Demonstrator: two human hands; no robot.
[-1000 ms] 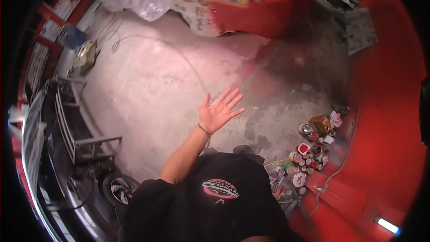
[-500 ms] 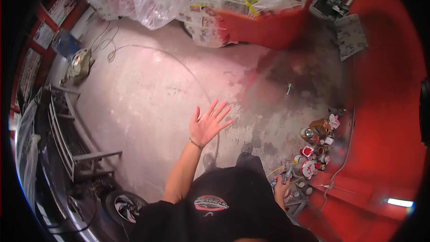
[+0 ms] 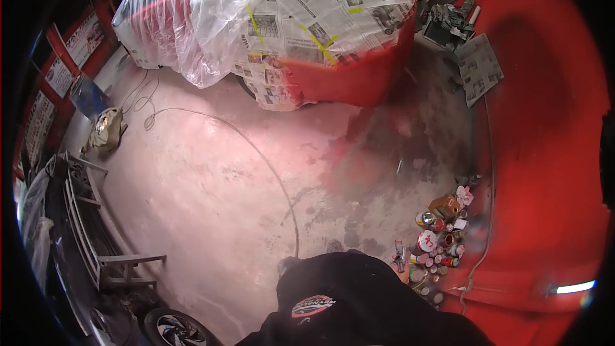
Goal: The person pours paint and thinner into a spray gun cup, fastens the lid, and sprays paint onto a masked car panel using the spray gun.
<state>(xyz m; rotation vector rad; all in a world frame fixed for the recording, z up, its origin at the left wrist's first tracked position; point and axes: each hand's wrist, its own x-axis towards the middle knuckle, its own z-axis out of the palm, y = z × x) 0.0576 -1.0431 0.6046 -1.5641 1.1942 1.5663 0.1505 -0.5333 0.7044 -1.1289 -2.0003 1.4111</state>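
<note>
My right hand is low at the right, partly hidden by my black shirt. Its fingers are closed around a small grey metallic tool that looks like a spray gun, held upright above the floor near a cluster of cans. A lidded can with a red mark stands close beside it. My left hand is out of view. Ahead is a car with newspaper and clear plastic sheeting over it, fixed with yellow tape. Its uncovered lower corner is red.
An air hose curves across the concrete floor. A metal frame and a dark car with a wheel are at the left. A blue drum stands farther back. The red wall closes off the right side.
My left hand, raised with fingers spread half a second ago, has dropped out of view. The view has tilted up, showing more of the covered car. My right hand still holds the spray gun.
</note>
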